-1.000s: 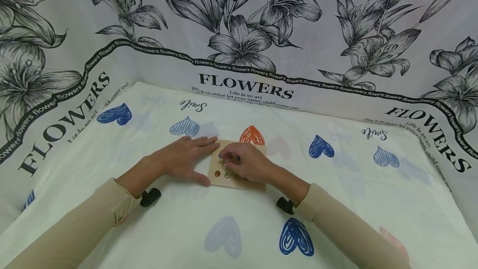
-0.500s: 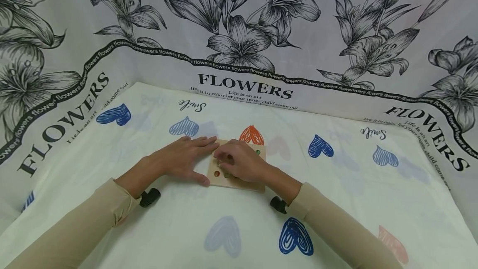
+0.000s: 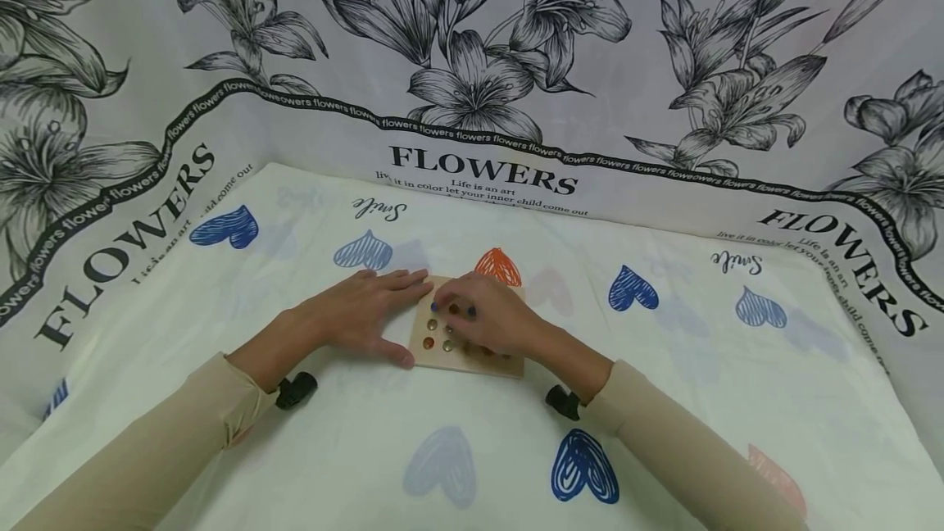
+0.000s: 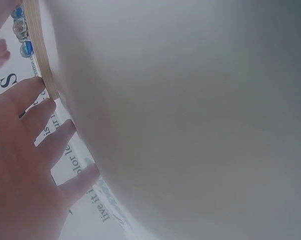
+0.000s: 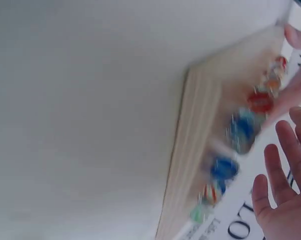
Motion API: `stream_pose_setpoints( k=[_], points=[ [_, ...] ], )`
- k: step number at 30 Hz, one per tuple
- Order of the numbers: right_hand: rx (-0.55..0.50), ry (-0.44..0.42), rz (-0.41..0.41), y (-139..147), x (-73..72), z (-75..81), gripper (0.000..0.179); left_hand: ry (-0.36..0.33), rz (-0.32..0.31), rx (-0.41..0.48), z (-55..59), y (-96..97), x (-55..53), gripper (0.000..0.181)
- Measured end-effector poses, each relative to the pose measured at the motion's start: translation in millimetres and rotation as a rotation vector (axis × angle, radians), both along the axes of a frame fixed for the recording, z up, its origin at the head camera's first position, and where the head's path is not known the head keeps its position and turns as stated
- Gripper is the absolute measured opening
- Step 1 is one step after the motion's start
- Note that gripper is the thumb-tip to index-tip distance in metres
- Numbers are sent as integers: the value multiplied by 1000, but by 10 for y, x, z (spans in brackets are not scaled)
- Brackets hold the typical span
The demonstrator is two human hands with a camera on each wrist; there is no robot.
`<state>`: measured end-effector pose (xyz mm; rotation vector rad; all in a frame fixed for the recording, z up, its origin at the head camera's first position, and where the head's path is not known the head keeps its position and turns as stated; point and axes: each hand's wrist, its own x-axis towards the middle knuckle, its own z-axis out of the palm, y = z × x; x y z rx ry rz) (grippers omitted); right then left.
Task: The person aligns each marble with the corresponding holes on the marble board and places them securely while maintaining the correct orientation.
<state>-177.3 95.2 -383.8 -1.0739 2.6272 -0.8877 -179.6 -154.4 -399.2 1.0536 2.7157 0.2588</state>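
A small square wooden board (image 3: pixel 466 365) lies on the white cloth, holding several glass marbles. Among them are an orange-brown marble (image 3: pixel 428 343), a clear one (image 3: pixel 432 324) and a dark blue one (image 3: pixel 434 306). My left hand (image 3: pixel 361 310) lies flat with spread fingers, its thumb and index finger at the board's left corners. Above the board is my right hand (image 3: pixel 487 314); its thumb and index finger stand apart near the blue marble, with other marbles showing through the gap. Several marbles on the right side are hidden under it. In the right wrist view, blurred blue marbles (image 5: pixel 224 168) line the board.
A patterned cloth (image 3: pixel 435 465) with printed hearts covers the table. Behind it hangs a floral curtain (image 3: pixel 472 88) with black lettering. A black wrist camera (image 3: pixel 297 390) sits under the left wrist, and another camera (image 3: pixel 563 402) under the right.
My right hand moved left over the marbles, then back right, uncovering the blue marble and lower-left ones again. My left hand and the board have stayed in place.
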Motion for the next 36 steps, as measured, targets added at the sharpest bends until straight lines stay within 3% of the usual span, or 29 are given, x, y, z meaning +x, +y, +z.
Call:
stream_pose_setpoints(
  k=[6,10,15,25,36],
  points=[
    [-72,-93,-45,268,10,101,26,-2,4,-15,21,-5,-3,109],
    [-89,-99,-66,452,39,118,26,-12,7,-1,29,-11,4,109],
    [-88,-113,-70,714,120,40,23,-12,11,-6,5,-16,19,110],
    [-12,-224,-86,1225,269,-108,27,3,4,-13,-19,1,13,110],
    [-17,-308,-54,1502,323,-137,35,-4,11,-17,-1,22,16,109]
  ],
)
